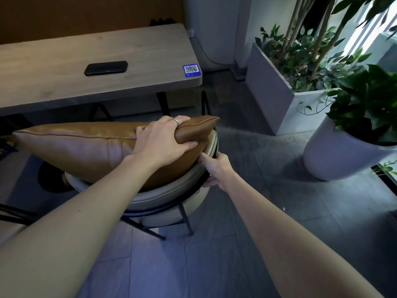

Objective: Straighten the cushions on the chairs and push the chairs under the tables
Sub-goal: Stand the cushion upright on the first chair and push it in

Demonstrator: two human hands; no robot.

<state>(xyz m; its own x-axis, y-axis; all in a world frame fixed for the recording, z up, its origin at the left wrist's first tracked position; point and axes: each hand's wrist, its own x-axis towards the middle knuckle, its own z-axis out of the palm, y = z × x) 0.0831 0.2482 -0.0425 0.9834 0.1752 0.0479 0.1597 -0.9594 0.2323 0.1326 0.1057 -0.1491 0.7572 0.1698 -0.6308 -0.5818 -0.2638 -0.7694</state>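
Note:
A brown leather cushion (86, 147) lies across the top of a beige padded chair (167, 196) with thin black legs. My left hand (163, 140), a ring on one finger, is closed over the cushion's right corner. My right hand (217, 168) grips the chair's curved back rim on its right side, just below that corner. The chair stands a little in front of a wooden table (64, 82), its seat outside the table's near edge.
A black phone (106, 68) and a blue QR sticker (191, 70) lie on the table. A grey planter box (277, 97) and a white pot with a plant (335, 155) stand to the right. Grey tiled floor (214, 254) lies around the chair.

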